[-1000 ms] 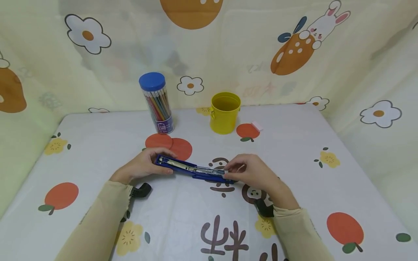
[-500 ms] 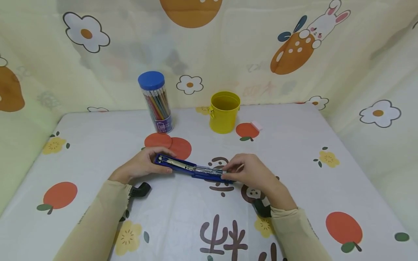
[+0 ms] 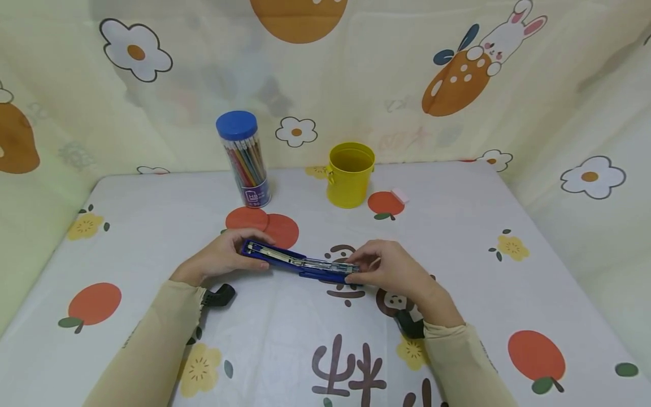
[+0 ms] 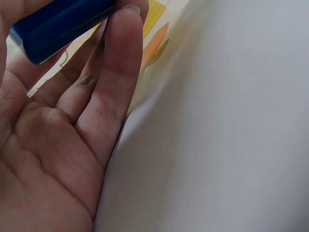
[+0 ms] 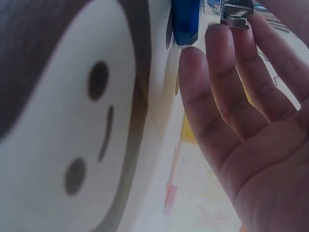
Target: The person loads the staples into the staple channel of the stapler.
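A blue stapler (image 3: pixel 317 269) is swung open nearly flat in the head view, its metal inside facing up. At its left end my left hand (image 3: pixel 229 254) grips the blue body between thumb and fingers; in the left wrist view the stapler's blue end (image 4: pixel 63 29) lies against the fingers. My right hand (image 3: pixel 391 270) pinches the right end, fingertips at the metal magazine. The right wrist view gives that metal end (image 5: pixel 236 13) close against the fingertips, beside the blue body (image 5: pixel 186 21). The palm of the right hand (image 5: pixel 260 130) faces this camera.
Behind the hands stand a clear tub of pencils (image 3: pixel 249 164) with a blue lid and a yellow bucket (image 3: pixel 350 183). A small pale pink block, perhaps an eraser (image 3: pixel 399 196), lies right of the bucket. A patterned curtain (image 3: pixel 203 85) hangs behind the table.
The right fingertips have shifted slightly at the stapler's right end, and more of the metal end shows between them; a whitish bit seen there earlier no longer shows. The left hand has stayed put.
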The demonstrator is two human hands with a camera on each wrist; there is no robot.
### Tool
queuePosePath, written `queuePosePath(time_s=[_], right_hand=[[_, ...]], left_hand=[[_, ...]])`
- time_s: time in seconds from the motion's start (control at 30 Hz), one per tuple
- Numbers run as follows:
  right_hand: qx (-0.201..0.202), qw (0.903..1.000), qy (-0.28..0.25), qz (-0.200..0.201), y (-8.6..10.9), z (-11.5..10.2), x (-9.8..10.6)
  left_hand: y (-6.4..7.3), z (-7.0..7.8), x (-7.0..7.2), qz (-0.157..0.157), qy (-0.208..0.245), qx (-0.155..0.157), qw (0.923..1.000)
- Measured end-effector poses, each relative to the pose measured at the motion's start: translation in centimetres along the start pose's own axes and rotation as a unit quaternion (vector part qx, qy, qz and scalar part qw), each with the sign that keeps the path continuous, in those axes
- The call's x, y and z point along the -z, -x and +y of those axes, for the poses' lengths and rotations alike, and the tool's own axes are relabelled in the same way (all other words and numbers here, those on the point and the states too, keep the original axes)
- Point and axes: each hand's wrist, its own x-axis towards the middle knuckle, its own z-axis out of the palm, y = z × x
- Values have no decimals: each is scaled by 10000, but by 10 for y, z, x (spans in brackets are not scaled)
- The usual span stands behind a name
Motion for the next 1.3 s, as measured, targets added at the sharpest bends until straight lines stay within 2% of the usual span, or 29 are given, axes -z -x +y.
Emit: queuePosePath(time_s=[0.33, 0.57, 0.77, 0.9, 1.0, 1.1, 1.2, 1.3], right_hand=[[85, 9998, 176, 45, -2, 1, 0], [31, 10000, 35, -68, -1, 5, 4], [-73, 9991, -236, -337, 1, 7, 6], [-90, 9986, -340, -393, 2, 7, 8], [-83, 9976, -502, -463, 2, 7, 9], [-95, 9965, -669, -501, 1, 8, 10], [-87, 9957, -779, -501, 1, 10, 10], [-87, 9955, -813, -469, 1, 11, 11]], left_hand=[[1, 2, 0, -4, 39, 23, 10000], [0, 4, 0, 38, -57, 102, 9999], [-1, 3, -1, 68, -31, -23, 10000], [-2, 9, -4, 319, 114, -254, 9991], [-5, 21, -11, 519, 213, -439, 9975], [-8, 39, -23, 663, 104, -580, 9961], [-12, 55, -40, 757, -291, -788, 9936], [-20, 63, -57, 706, -659, -935, 9909]])
